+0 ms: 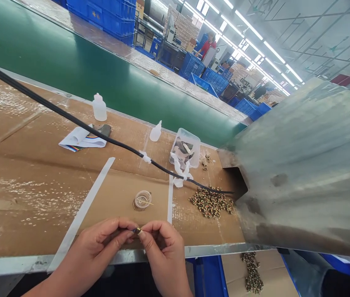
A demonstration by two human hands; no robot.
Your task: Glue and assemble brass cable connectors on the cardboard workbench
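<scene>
Near the front edge of the cardboard-covered bench, my left hand (pixel 100 243) and my right hand (pixel 166 251) meet fingertip to fingertip. Between them is a small dark and gold-coloured part (pixel 137 231), pinched by thumb and forefinger on each side; its exact kind is too small to make out. Just beyond my fingers sits a small round clear cup (pixel 143 199) with a thin yellowish stick lying in it. To the right of my right hand lies a heap of similar small dark and gold parts (pixel 212 202).
Black cables (pixel 119 142) cross above the bench. Behind stand two white squeeze bottles (pixel 99 108), a clear plastic box (pixel 190 144) and folded paper (pixel 82 138). A metal chute (pixel 301 173) rises at right. Beyond runs a green conveyor belt (pixel 106 78); more parts (pixel 252 274) lie below.
</scene>
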